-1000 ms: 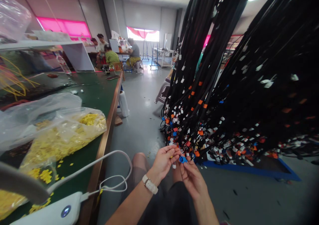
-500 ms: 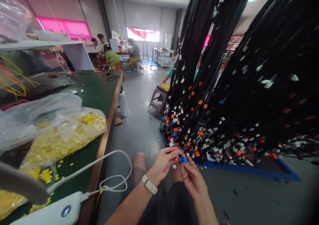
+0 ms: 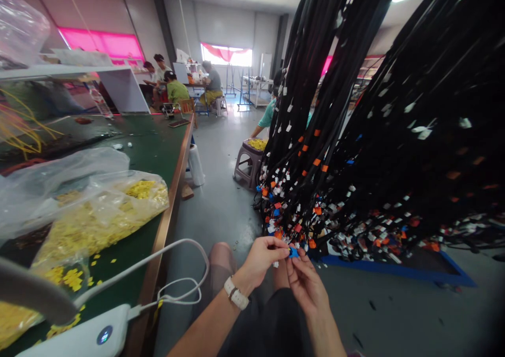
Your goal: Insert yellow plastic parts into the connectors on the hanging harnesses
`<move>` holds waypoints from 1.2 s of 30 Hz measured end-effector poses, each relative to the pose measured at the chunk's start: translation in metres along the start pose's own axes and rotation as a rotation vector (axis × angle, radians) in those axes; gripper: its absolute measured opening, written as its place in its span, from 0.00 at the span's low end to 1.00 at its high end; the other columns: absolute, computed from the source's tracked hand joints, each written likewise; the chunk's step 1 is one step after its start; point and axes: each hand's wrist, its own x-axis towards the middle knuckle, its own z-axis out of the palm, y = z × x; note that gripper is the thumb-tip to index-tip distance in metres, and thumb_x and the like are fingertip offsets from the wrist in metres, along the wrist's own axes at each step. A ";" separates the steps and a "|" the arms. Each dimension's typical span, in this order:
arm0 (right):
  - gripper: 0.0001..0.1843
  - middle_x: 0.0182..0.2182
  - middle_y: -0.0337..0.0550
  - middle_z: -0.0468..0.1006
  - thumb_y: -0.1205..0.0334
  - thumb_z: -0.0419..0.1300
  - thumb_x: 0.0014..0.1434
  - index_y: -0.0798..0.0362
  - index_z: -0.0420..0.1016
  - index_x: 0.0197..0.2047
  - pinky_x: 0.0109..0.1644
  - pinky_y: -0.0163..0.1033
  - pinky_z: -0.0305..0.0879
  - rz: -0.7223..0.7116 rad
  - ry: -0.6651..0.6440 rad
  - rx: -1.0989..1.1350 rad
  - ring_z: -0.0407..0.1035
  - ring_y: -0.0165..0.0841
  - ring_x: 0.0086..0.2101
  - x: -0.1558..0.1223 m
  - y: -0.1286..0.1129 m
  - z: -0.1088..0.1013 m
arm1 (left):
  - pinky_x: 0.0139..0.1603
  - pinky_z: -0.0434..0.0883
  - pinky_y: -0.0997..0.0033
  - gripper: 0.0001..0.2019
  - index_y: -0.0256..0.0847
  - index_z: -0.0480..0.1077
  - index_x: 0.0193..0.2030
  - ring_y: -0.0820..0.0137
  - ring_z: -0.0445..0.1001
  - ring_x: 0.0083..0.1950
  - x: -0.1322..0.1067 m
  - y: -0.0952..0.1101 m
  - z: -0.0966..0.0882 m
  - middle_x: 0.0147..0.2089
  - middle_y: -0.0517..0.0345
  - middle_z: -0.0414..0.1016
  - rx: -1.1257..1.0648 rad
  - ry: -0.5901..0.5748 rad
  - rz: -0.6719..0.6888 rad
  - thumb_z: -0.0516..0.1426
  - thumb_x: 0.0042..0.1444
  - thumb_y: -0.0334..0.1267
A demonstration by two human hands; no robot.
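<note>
A big bundle of black cables (image 3: 355, 136) hangs in front of me, its lower ends tipped with white, orange, red and blue connectors. My left hand (image 3: 262, 259), a white watch on its wrist, pinches closed at one small blue connector (image 3: 292, 252) at the bundle's bottom. My right hand (image 3: 305, 283) holds the same blue connector from below with thumb and fingertips. A small white connector dangles just beneath it. My knees show under the hands.
A green-topped bench (image 3: 150, 146) runs along my left with clear bags of small yellow parts (image 3: 98, 215), a white power bank (image 3: 90, 338) and its cable. A person in teal sits by a purple stool (image 3: 248, 162) beyond the bundle. Other people work at far tables.
My left fingers have closed onto the blue connector. Behind the cables, the person in teal has come further into view with the stool, which now holds yellow parts.
</note>
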 end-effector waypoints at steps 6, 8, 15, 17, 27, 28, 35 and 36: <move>0.20 0.32 0.37 0.82 0.80 0.70 0.32 0.51 0.77 0.30 0.38 0.29 0.74 -0.003 0.015 0.014 0.76 0.28 0.32 0.000 -0.001 0.001 | 0.29 0.58 0.76 0.14 0.31 0.75 0.28 0.76 0.64 0.27 -0.001 0.001 0.000 0.26 0.55 0.73 0.009 0.000 -0.031 0.66 0.36 0.39; 0.20 0.32 0.37 0.82 0.79 0.70 0.32 0.51 0.77 0.29 0.38 0.28 0.74 -0.008 0.012 0.011 0.76 0.28 0.32 0.000 -0.001 0.002 | 0.27 0.57 0.76 0.13 0.31 0.75 0.28 0.77 0.62 0.25 -0.002 0.002 0.001 0.25 0.56 0.72 0.023 0.003 -0.038 0.66 0.36 0.39; 0.18 0.32 0.36 0.82 0.77 0.72 0.32 0.52 0.75 0.28 0.38 0.28 0.74 -0.021 0.005 -0.036 0.76 0.27 0.31 -0.001 -0.001 0.004 | 0.27 0.56 0.76 0.13 0.32 0.74 0.27 0.77 0.61 0.25 -0.002 0.005 0.000 0.24 0.58 0.71 0.041 -0.002 -0.048 0.66 0.35 0.39; 0.18 0.32 0.36 0.82 0.76 0.72 0.33 0.51 0.75 0.29 0.38 0.29 0.73 -0.028 -0.004 -0.062 0.76 0.27 0.31 -0.002 -0.001 0.003 | 0.26 0.56 0.77 0.13 0.32 0.74 0.27 0.78 0.61 0.25 -0.001 0.005 -0.001 0.24 0.58 0.71 0.046 -0.009 -0.061 0.67 0.34 0.38; 0.15 0.33 0.38 0.80 0.72 0.70 0.37 0.50 0.72 0.28 0.42 0.32 0.68 -0.128 -0.135 -0.205 0.73 0.28 0.36 -0.008 -0.009 0.005 | 0.22 0.52 0.80 0.19 0.34 0.73 0.37 0.82 0.62 0.25 -0.003 0.000 -0.006 0.30 0.59 0.69 -0.158 -0.190 -0.242 0.68 0.36 0.37; 0.14 0.33 0.38 0.80 0.71 0.70 0.38 0.50 0.72 0.28 0.43 0.32 0.67 -0.134 -0.148 -0.217 0.73 0.29 0.36 -0.008 -0.010 0.005 | 0.22 0.52 0.81 0.20 0.33 0.74 0.38 0.82 0.61 0.25 -0.003 -0.001 -0.006 0.30 0.59 0.68 -0.186 -0.216 -0.260 0.68 0.36 0.36; 0.14 0.31 0.36 0.79 0.70 0.69 0.40 0.50 0.73 0.32 0.42 0.33 0.65 -0.169 -0.210 -0.284 0.72 0.28 0.34 -0.010 -0.013 0.007 | 0.18 0.49 0.84 0.19 0.33 0.73 0.41 0.87 0.54 0.19 -0.004 -0.007 -0.003 0.26 0.62 0.66 -0.419 -0.287 -0.304 0.67 0.40 0.31; 0.14 0.30 0.36 0.79 0.70 0.69 0.41 0.50 0.74 0.32 0.42 0.32 0.65 -0.173 -0.226 -0.277 0.72 0.28 0.33 -0.011 -0.014 0.007 | 0.18 0.49 0.84 0.18 0.33 0.73 0.41 0.87 0.54 0.19 -0.004 -0.008 -0.002 0.25 0.63 0.66 -0.450 -0.280 -0.306 0.67 0.40 0.30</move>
